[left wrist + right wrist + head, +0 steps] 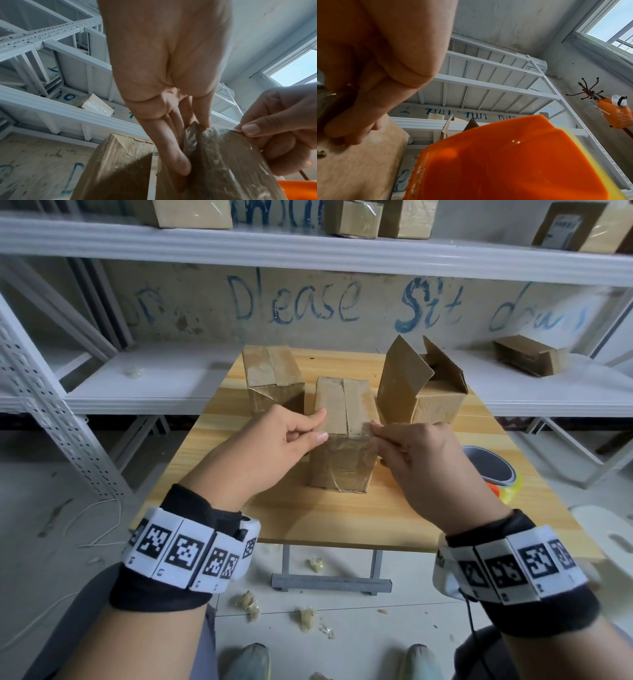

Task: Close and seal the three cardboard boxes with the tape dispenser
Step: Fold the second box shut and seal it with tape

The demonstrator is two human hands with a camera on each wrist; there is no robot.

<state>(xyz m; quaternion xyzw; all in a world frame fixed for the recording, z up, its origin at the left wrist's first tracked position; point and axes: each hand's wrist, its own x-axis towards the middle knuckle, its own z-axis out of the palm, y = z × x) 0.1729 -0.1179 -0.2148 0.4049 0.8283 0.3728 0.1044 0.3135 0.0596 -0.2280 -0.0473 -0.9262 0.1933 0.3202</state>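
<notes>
Three brown cardboard boxes stand on the wooden table (308, 518). The back left box (274, 374) is closed and taped. The right box (424, 392) has its flaps standing up. The middle box (342, 460) is closed, with clear tape over its top and front. My left hand (320, 426) grips its near left top corner, thumb on the front and index finger on top. My right hand (375, 428) pinches a clear tape end at the near right top corner (240, 130). The orange and yellow tape dispenser (493, 470) lies on the table to the right of my right hand, held by neither hand.
White metal shelving runs behind and beside the table, with more cardboard boxes (531, 357) on it. A white stool (603, 529) stands at the right. Crumpled tape wads (246, 604) lie on the floor by my feet. Bare tabletop lies in front of the middle box.
</notes>
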